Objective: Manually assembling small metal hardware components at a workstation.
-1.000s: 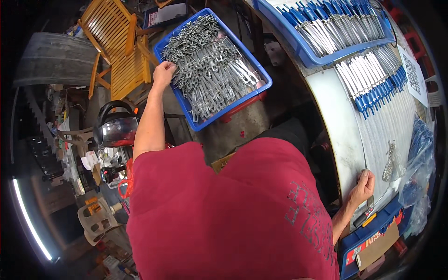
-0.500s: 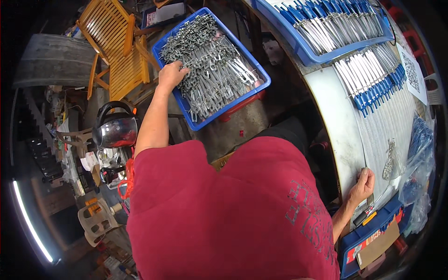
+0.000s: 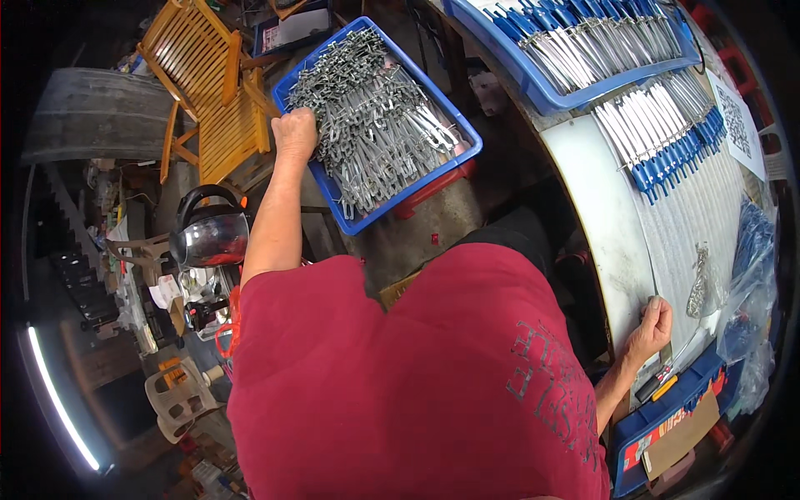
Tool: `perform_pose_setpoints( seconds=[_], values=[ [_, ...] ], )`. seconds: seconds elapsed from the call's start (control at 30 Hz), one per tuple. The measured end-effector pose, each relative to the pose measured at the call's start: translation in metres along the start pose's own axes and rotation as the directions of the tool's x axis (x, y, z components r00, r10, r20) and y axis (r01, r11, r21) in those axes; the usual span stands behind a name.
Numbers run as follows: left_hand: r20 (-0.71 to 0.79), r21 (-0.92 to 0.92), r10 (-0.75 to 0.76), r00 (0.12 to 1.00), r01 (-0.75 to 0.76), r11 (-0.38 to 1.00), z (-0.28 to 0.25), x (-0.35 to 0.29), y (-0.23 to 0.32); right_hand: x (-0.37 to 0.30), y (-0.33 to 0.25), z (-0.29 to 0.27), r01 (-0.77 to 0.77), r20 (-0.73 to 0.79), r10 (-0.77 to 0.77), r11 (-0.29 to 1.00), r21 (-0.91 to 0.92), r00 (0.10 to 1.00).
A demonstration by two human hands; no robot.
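My left hand (image 3: 295, 132) is closed at the left rim of a blue plastic bin (image 3: 398, 197), back of the hand upward. Whatever its fingers hold, if anything, is hidden. The bin is heaped with slim metal pieces with small crossbars (image 3: 371, 137), lying mostly lengthwise. On the right, my right hand (image 3: 651, 329) rests at the white worktable (image 3: 593, 187), thumb and fingers pressed together beside the edge of a foam sheet (image 3: 687, 217). I cannot make out what is between them. Farther up that sheet lies a row of blue-handled metal tools (image 3: 662, 137).
A second blue bin (image 3: 575, 102) of blue-handled pieces stands at the table's far end. Near my right hand are a small bag of metal parts (image 3: 698, 287), a yellow-handled tool (image 3: 664, 388) and a blue toolbox (image 3: 633, 442). A wooden chair (image 3: 212, 108) and kettle (image 3: 210, 233) stand left.
My left hand has drawn back left from over the metal pieces to the bin's rim, its fingers curling in. My right hand has stayed nearly in place.
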State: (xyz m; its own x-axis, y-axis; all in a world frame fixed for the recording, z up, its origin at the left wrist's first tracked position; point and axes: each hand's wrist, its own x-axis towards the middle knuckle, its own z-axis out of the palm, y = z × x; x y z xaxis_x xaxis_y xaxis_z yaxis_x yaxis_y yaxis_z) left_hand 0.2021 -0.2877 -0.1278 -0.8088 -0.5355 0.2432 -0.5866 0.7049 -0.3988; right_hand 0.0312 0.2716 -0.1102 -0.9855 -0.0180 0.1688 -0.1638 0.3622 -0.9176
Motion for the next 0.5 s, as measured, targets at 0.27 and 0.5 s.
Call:
perform_pose_setpoints(
  seconds=[0.27, 0.5],
  values=[
    [0.000, -0.079, 0.024, 1.000, -0.023, 0.997, -0.094, 0.035, -0.009, 0.000, 0.002, -0.002, -0.031, 0.001, 0.031, 0.999, 0.028, 1.000],
    [0.257, -0.754, 0.314, 0.914, -0.013, 0.656, -0.199, 0.041, 0.061, -0.001, -0.003, -0.004, 0.009, -0.005, -0.009, 0.999, -0.040, 1.000]
  ],
)
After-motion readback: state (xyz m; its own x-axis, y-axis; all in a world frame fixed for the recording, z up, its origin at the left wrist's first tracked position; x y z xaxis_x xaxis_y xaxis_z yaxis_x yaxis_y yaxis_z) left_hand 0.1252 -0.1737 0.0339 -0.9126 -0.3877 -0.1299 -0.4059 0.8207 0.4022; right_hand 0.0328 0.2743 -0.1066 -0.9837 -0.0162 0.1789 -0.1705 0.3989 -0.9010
